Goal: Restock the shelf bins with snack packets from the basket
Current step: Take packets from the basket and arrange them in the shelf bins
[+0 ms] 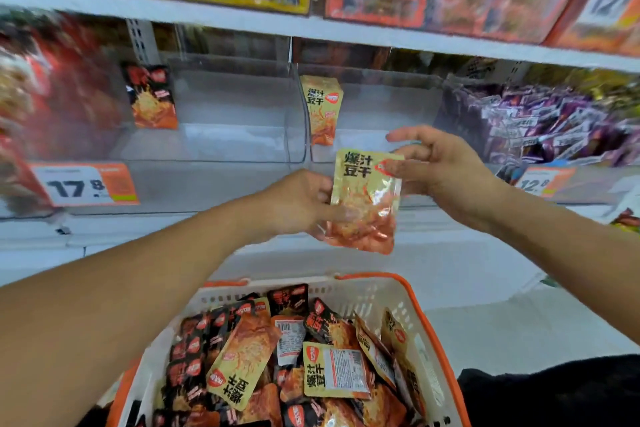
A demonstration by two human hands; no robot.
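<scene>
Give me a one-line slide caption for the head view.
Both hands, left and right, hold a yellow snack packet before a clear bin, above the basket.

The two clear shelf bins in the middle stand nearly bare: the left bin (225, 107) holds one black packet (152, 97) against its left wall, the right bin (374, 104) one yellow packet (323, 107) at its left wall. The divider (294, 107) between them and the low front lips bar the way; the upper shelf (242, 22) hangs close overhead. The purple-packet bin (540, 121) is heaped full.
</scene>
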